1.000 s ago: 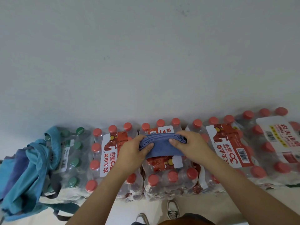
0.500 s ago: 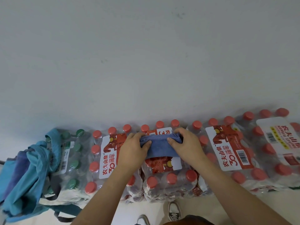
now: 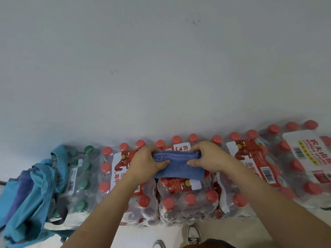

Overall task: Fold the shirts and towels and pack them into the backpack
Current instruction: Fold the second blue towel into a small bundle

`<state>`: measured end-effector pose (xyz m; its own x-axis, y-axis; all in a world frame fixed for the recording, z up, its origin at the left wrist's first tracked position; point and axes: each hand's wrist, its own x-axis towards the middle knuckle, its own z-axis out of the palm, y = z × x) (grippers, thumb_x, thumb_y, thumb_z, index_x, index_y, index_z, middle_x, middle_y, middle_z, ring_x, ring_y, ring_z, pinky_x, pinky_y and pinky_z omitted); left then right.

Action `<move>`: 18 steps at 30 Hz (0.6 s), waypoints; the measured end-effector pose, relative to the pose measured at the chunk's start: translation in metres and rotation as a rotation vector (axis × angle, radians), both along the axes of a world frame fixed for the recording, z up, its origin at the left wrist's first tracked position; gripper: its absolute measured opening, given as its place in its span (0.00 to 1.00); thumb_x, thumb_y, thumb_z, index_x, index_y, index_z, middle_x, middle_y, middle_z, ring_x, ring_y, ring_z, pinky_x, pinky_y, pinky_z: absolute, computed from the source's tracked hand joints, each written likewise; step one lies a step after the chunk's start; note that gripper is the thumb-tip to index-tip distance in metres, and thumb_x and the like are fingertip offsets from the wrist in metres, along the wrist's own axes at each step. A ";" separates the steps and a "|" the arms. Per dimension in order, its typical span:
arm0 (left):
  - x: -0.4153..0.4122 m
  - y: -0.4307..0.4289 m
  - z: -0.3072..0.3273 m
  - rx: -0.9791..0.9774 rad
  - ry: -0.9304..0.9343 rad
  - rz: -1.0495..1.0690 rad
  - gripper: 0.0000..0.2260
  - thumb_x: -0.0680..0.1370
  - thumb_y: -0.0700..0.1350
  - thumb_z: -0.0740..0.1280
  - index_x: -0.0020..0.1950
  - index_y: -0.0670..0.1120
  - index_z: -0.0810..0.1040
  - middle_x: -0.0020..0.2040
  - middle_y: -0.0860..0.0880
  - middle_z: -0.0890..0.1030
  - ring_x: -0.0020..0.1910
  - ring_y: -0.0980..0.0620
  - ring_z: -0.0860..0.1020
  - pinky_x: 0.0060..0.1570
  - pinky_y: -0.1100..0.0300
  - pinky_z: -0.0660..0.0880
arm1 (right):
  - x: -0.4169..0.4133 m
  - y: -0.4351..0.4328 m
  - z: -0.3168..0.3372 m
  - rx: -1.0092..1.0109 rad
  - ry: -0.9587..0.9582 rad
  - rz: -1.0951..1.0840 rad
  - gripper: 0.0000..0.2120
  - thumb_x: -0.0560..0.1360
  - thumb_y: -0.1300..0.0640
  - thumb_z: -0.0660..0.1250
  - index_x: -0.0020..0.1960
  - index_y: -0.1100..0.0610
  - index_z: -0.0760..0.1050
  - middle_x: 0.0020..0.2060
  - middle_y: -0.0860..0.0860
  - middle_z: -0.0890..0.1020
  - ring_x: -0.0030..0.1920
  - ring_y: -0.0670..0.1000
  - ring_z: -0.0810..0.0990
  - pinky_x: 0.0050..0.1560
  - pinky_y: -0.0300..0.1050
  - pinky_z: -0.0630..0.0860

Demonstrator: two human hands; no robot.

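Soft, light and floppy, the small folded blue terry towel (image 3: 178, 166) sits pinched at either end between left hand (image 3: 146, 162) and right hand (image 3: 208, 158), best held by its layered edges.

Bottle packs (image 3: 188, 199) stand shoulder to shoulder against the wall (image 3: 161, 68); teal shirts (image 3: 35, 194) heaped at the row's left end.

A plain grey-white wall (image 3: 161, 59), marked by a few faint scuffs, fills the upper view. Pale floor (image 3: 143, 237) is seen below, evenly lit.
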<state>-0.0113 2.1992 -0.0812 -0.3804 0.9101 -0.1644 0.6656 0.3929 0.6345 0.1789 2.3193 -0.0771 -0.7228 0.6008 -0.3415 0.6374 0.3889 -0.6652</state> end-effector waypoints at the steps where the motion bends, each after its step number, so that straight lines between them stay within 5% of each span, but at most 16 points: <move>1: 0.001 0.000 0.004 0.102 0.071 -0.011 0.09 0.69 0.46 0.74 0.44 0.47 0.77 0.38 0.52 0.78 0.36 0.55 0.75 0.35 0.60 0.74 | -0.001 0.000 0.003 0.128 0.051 0.008 0.07 0.72 0.54 0.71 0.46 0.57 0.78 0.40 0.50 0.78 0.39 0.50 0.77 0.37 0.42 0.72; 4: 0.002 -0.001 0.009 0.375 0.350 -0.095 0.16 0.64 0.38 0.75 0.48 0.46 0.75 0.46 0.51 0.78 0.45 0.54 0.72 0.41 0.68 0.69 | 0.001 -0.006 0.002 0.614 0.277 -0.005 0.14 0.67 0.64 0.73 0.51 0.58 0.76 0.46 0.49 0.75 0.41 0.49 0.75 0.42 0.35 0.69; 7: 0.004 -0.012 -0.008 0.401 0.539 -0.285 0.20 0.62 0.39 0.74 0.49 0.48 0.71 0.50 0.48 0.78 0.50 0.49 0.73 0.48 0.53 0.76 | 0.009 -0.021 -0.026 0.834 0.261 0.086 0.25 0.57 0.70 0.75 0.51 0.56 0.73 0.46 0.53 0.77 0.45 0.54 0.77 0.44 0.48 0.78; 12: 0.007 -0.034 -0.023 0.311 0.565 -0.366 0.09 0.71 0.52 0.65 0.48 0.50 0.72 0.53 0.51 0.78 0.54 0.50 0.73 0.50 0.52 0.76 | 0.025 -0.040 -0.045 0.777 0.208 0.121 0.21 0.64 0.63 0.72 0.54 0.53 0.71 0.51 0.51 0.77 0.54 0.53 0.75 0.56 0.50 0.73; 18: 0.021 -0.030 -0.006 0.162 0.615 -0.270 0.20 0.78 0.57 0.54 0.64 0.49 0.74 0.52 0.52 0.81 0.50 0.51 0.78 0.47 0.53 0.76 | 0.029 -0.049 -0.033 0.689 0.216 0.022 0.13 0.75 0.46 0.58 0.50 0.51 0.78 0.52 0.47 0.80 0.53 0.47 0.78 0.56 0.45 0.68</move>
